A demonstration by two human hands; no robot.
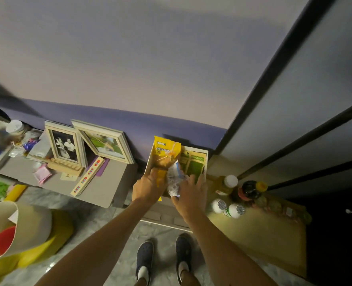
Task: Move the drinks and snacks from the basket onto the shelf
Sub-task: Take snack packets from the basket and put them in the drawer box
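Both my hands reach into a pale basket (205, 159) that stands against the purple wall. My left hand (147, 187) grips the lower end of a yellow snack bag (167, 152), which stands upright. My right hand (191, 194) holds a crumpled white and blue packet (174, 178) just right of the bag. A green printed pack (193, 165) lies flat in the basket behind them. On the wooden shelf (259, 230) to the right stand a yellow-liquid bottle with a white cap (228, 182), a dark bottle with a yellow cap (251, 189) and two white-capped bottles (227, 208).
A low grey table (100, 190) at the left carries two picture frames (84, 145) and small clutter. A beige bucket with a red cup (12, 230) sits on something yellow at the lower left. Dark-framed panels (295, 100) rise at the right. My feet (162, 259) stand on marble floor.
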